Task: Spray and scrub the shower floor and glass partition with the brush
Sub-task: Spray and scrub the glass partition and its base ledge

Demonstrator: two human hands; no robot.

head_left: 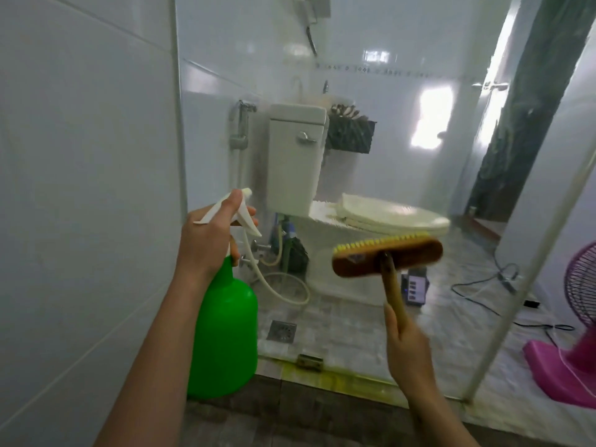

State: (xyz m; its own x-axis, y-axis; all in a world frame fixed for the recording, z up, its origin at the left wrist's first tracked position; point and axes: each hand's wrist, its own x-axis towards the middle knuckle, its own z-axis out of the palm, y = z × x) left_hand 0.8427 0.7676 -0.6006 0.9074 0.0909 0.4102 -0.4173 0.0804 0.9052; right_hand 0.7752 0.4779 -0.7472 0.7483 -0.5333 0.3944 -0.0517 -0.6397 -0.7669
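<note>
Head view: left hand (pixel 206 240) grips the spray bottle (pixel 225 333), right hand (pixel 408 346) the brush (pixel 387 256); overspray could make the floor (pixel 322 411) slippery.

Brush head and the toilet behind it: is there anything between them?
The glass partition stands between them. In the head view, the brush, gripped by the right hand, is on the near side, and the toilet shows through the pane.

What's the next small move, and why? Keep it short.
Probably squeeze the trigger: the left hand grips the green spray bottle, aimed at the glass partition, and the right hand holds the brush raised before it, ready to scrub.
</note>
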